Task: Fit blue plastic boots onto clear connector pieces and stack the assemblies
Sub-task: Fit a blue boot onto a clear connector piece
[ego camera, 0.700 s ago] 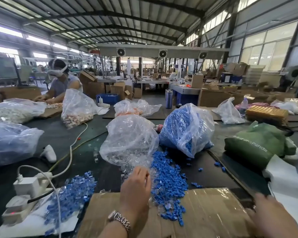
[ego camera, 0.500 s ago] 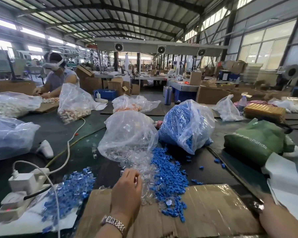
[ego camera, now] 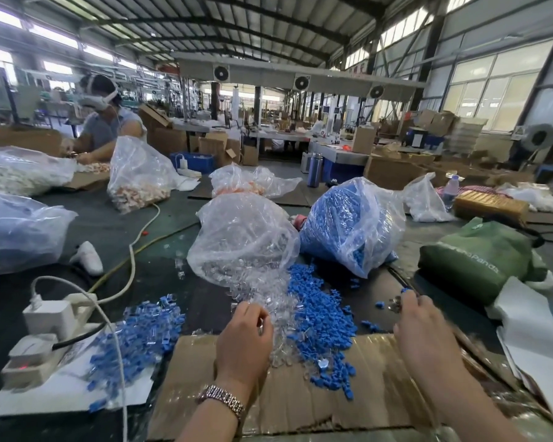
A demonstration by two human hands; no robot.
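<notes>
Loose clear connector pieces [ego camera: 268,301] spill from a clear bag [ego camera: 243,240] onto the table. Beside them on the right lies a heap of blue boots [ego camera: 323,314], below a bag full of blue boots [ego camera: 348,224]. My left hand [ego camera: 245,342], with a watch on the wrist, has its fingers curled at the edge of the clear pile and seems to pinch a clear piece. My right hand [ego camera: 425,327] is raised to the right of the blue heap and pinches small clear and blue pieces at its fingertips. Finished blue-and-clear assemblies [ego camera: 141,333] are heaped on white paper at the left.
A taped cardboard sheet [ego camera: 300,393] lies under my hands. A white power strip [ego camera: 45,330] with plugs and cables sits at the left. A green bag [ego camera: 479,256] and white sheets lie at the right. Another person [ego camera: 106,122] works at the far left behind more bags.
My right hand has come up from the lower right corner and forward beside the blue heap, now with small pieces in its fingertips. My left hand stays at the clear pile.
</notes>
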